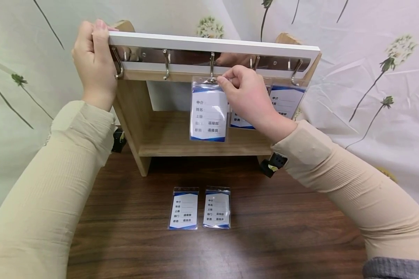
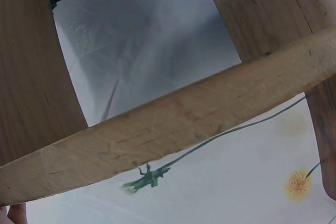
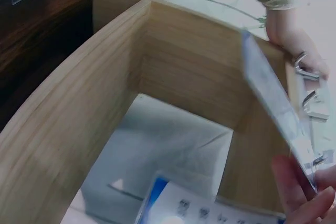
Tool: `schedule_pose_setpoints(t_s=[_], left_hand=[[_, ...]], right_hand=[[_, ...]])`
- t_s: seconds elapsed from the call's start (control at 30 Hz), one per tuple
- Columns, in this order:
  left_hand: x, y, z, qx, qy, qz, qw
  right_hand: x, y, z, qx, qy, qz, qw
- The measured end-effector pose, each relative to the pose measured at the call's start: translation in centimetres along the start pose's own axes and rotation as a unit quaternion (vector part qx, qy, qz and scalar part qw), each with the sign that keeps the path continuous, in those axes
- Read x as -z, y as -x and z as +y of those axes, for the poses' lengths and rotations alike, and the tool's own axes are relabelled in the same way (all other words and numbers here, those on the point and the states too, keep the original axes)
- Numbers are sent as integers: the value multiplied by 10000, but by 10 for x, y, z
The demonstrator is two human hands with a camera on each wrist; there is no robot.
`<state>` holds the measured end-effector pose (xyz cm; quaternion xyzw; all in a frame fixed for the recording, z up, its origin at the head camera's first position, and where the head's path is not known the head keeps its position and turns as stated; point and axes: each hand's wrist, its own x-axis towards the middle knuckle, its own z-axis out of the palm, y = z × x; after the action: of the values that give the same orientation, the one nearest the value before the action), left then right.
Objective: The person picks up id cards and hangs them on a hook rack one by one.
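My right hand [image 1: 248, 93] pinches the top edge of a clear-sleeved name badge [image 1: 209, 112], its slot right at the tip of the middle hook [image 1: 212, 64]. Edge-on, the same badge [image 3: 273, 93] shows in the right wrist view, with fingertips [image 3: 310, 208] at its top. My left hand [image 1: 96, 66] grips the left end of the white hook rack [image 1: 213, 38], thumb over the front corner. Two more badges hang on the right: one [image 1: 242, 121] partly behind my right hand, another [image 1: 287, 99] at the rightmost hook. The two left hooks carry nothing.
Below the rack, the wooden shelf unit [image 1: 202, 149] stands on a dark wood table [image 1: 265, 240]. A left badge [image 1: 183, 211] and a right badge [image 1: 217, 209] lie side by side in front of it. Flower-print cloth [image 1: 370, 77] hangs behind.
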<state>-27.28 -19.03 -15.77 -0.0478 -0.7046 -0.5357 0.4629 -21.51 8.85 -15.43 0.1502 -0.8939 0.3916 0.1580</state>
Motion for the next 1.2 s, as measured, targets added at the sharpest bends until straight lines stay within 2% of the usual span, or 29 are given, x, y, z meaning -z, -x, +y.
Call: schedule_pose_setpoints(t_s=[0.23,0.57,0.6,0.7,0.8,0.87,1.2], left_hand=[[1,1,0,-182,-30,26,9998],[0,-1,2,-60,78,-12,10000],[0,0,1,-159,69,-10,9998],[0,1,0,-187,55,-20,9998],[-1,1,-1,-173,35,-27,9998],[-1,1,0,-59,35,-29,10000],[-1,0,-1,-115,54,23,9999]], right_hand=[[-4,-5,7,141,77,180,9997],[-7,-7,9,378,246,433,9980],[-7,-7,10,401,233,428,9980],[-7,-4,13,478,93,381,9981],[-3,1,15,504,-144,356,9980],[0,4,17,527,-198,392,9976],[8,31,31,1409,265,631,9877]])
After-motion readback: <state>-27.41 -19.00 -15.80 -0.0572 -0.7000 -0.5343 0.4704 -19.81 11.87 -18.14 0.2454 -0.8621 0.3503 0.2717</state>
